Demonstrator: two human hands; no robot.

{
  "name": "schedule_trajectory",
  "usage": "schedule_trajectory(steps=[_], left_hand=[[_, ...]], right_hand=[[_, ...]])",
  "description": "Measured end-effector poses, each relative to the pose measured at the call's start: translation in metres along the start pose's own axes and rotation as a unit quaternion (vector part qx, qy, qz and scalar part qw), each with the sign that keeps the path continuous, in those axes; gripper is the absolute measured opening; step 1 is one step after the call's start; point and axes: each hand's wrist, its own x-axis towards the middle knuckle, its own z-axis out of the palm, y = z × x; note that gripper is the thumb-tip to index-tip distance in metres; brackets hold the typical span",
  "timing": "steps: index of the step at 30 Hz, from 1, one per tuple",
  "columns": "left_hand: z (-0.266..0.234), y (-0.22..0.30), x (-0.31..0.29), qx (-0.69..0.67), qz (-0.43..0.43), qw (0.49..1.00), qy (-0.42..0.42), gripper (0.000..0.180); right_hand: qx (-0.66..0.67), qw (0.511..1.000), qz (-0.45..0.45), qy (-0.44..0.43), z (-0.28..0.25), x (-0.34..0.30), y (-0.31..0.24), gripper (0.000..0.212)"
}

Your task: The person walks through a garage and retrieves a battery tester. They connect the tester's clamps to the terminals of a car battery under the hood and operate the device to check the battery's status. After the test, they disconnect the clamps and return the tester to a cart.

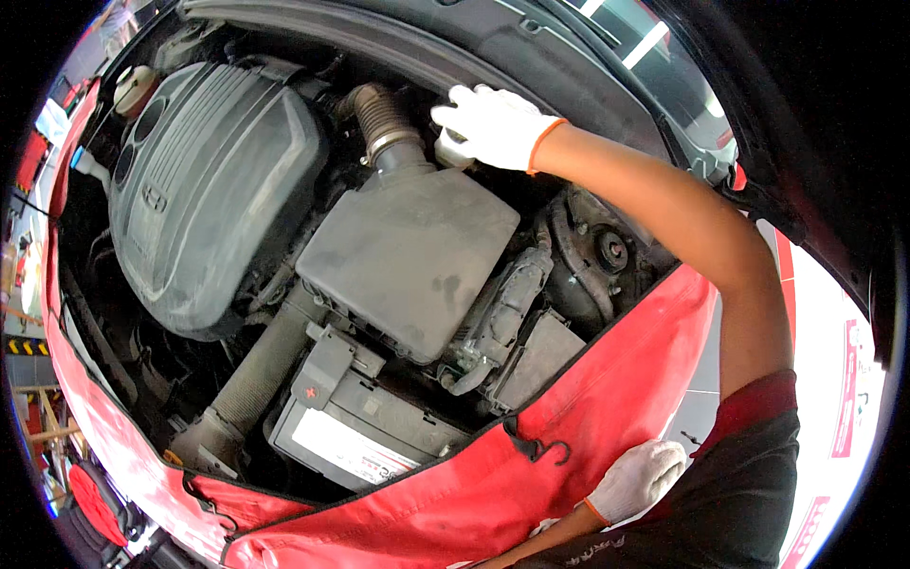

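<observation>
My right hand point(498, 128), in a white glove with an orange cuff, reaches to the back of the engine bay. Its bent fingers close over the top of a pale, rounded part point(455, 154) that looks like a fluid reservoir; the glove hides most of it. Beside that hand lies the ribbed intake hose point(381, 114) with its metal clamp, joined to the black air filter box point(408, 251). Low on the right, my left hand point(640, 479), also gloved, is curled into a fist near my dark shirt, above the red fender cover point(607, 389). Whatever it may hold is hidden.
A grey engine cover point(213, 190) fills the left of the bay. In front of the filter box sits the battery point(355, 427), with a wide ribbed duct point(265, 356) to its left. Black hooks point(550, 448) hang on the cover's edge. The raised hood point(806, 123) looms at right.
</observation>
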Motion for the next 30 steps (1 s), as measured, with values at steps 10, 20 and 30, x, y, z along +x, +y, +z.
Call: schedule_trajectory(steps=[10, 20, 30], left_hand=[[0.012, -0.017, -0.006, -0.011, -0.029, 0.999, -0.015, 0.017], [0.005, -0.013, -0.002, 0.0, -0.009, 0.999, -0.048, 0.019], [0.014, -0.026, 0.0, 0.025, -0.016, 0.994, -0.105, 0.029]], right_hand=[[0.037, 0.997, -0.052, 0.033, 0.004, 0.008, 0.004, 0.03], [0.05, 0.998, -0.031, 0.024, 0.01, 0.01, 0.009, 0.03], [0.046, 0.997, -0.054, -0.01, 0.002, -0.001, 0.01, 0.021]])
